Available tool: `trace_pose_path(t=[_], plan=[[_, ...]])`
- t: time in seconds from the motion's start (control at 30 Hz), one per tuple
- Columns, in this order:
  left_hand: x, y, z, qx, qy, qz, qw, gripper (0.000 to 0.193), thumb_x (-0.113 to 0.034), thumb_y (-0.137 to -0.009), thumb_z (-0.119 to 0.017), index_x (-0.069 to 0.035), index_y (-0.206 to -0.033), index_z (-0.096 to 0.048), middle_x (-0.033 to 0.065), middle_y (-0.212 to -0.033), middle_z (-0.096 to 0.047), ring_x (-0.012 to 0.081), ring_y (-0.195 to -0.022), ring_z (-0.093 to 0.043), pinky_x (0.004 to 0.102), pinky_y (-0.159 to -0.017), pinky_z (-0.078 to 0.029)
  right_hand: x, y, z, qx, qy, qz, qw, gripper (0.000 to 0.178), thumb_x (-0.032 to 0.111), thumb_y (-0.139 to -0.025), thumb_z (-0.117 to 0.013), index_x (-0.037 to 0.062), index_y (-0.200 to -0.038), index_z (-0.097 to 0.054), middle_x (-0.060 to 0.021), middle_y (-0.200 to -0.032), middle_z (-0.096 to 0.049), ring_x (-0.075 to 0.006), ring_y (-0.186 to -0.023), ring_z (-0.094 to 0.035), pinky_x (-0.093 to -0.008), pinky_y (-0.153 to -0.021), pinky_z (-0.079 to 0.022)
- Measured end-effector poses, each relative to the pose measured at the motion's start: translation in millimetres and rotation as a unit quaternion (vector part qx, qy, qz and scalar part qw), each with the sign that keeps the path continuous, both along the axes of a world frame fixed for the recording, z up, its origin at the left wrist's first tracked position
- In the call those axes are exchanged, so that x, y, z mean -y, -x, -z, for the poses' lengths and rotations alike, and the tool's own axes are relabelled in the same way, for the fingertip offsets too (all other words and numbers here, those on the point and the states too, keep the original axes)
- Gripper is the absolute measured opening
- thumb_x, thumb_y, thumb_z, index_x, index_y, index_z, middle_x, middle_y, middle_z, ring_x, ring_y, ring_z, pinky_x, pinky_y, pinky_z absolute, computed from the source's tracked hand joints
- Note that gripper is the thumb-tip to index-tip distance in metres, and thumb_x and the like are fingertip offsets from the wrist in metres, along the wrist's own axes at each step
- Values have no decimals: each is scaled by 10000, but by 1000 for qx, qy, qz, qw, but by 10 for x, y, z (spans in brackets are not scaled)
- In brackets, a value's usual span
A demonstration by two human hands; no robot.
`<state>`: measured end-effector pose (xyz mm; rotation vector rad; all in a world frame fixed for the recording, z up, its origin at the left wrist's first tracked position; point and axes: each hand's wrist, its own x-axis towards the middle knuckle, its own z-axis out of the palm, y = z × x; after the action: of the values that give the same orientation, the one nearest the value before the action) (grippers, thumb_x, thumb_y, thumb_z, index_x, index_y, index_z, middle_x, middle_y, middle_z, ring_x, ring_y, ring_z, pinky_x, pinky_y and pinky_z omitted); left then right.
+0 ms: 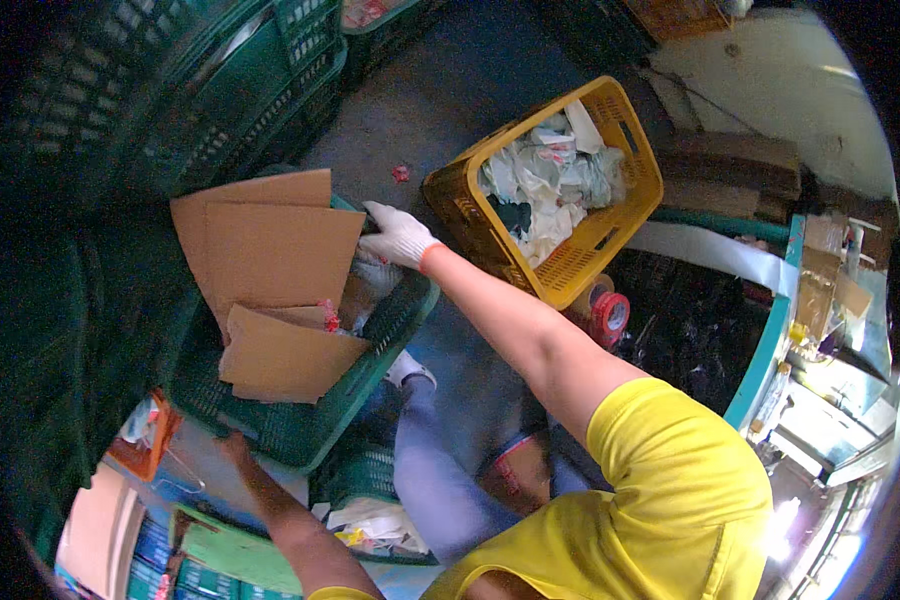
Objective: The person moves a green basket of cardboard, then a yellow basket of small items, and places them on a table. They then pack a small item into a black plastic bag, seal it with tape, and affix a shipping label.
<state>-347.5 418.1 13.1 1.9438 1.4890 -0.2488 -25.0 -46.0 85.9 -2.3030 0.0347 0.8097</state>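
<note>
A green plastic crate (317, 447) is tilted in front of me on the left, with torn brown cardboard pieces (285, 255) in it. Among the cardboard lie some clear plastic and a bit of red wrapping. My right hand (398, 237), in a white knit glove with an orange cuff, is curled at the crate's far right rim beside the cardboard; its fingertips are partly hidden. At the near left corner of the same crate, my left hand (234, 446) grips the edge, dim and partly out of sight.
A yellow crate (450, 205) holding crumpled white plastic bags stands on the floor to the right. Next to it are rolls of red tape (610, 318) and a teal-edged bin lined with black plastic (680, 330). Stacked green crates (270, 90) rise at the left; another holds scraps below.
</note>
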Motion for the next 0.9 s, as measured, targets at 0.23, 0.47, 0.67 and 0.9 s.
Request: trace_pose_path(t=[0.23,0.47,0.67,0.9], plan=[[2637,-911,-1085,179,-77,237,952,427,-84,-805,-548,44,-1203,-462,227,-1185,-499,356,-1160,-435,441,-1001,-327,1678,1265,-762,39,129,181,974,532,304,-772,-586,63,-1238,-502,-204,-1196,-534,-354,-1152,-483,-407,-988,-383],[4771,-1849,-851,33,286,245,926,505,-423,-906,-534,-35,-1227,-493,120,-1169,-497,230,-939,-522,353,-776,-446,3928,1380,-592,-46,242,433,867,635,356,-726,-646,69,-1261,-461,-276,-1159,-511,-410,-1057,-532,-447,-917,-440],[5409,-2455,-336,-43,384,-48,921,829,-690,-848,-390,-118,-1431,-245,134,-1416,-357,284,-1217,-443,445,-959,-350,5003,1080,21,-68,81,623,775,612,264,-721,-690,-29,-1228,-511,-234,-1154,-587,-315,-1072,-574,-353,-903,-442],[5770,-2634,-18,144,495,-142,845,724,-698,-871,-244,-138,-1300,-406,111,-1228,-507,280,-1060,-505,428,-871,-427,4993,1090,661,-17,-46,747,663,443,154,-754,-660,-8,-1145,-529,-122,-980,-639,-237,-835,-613,-339,-777,-478]])
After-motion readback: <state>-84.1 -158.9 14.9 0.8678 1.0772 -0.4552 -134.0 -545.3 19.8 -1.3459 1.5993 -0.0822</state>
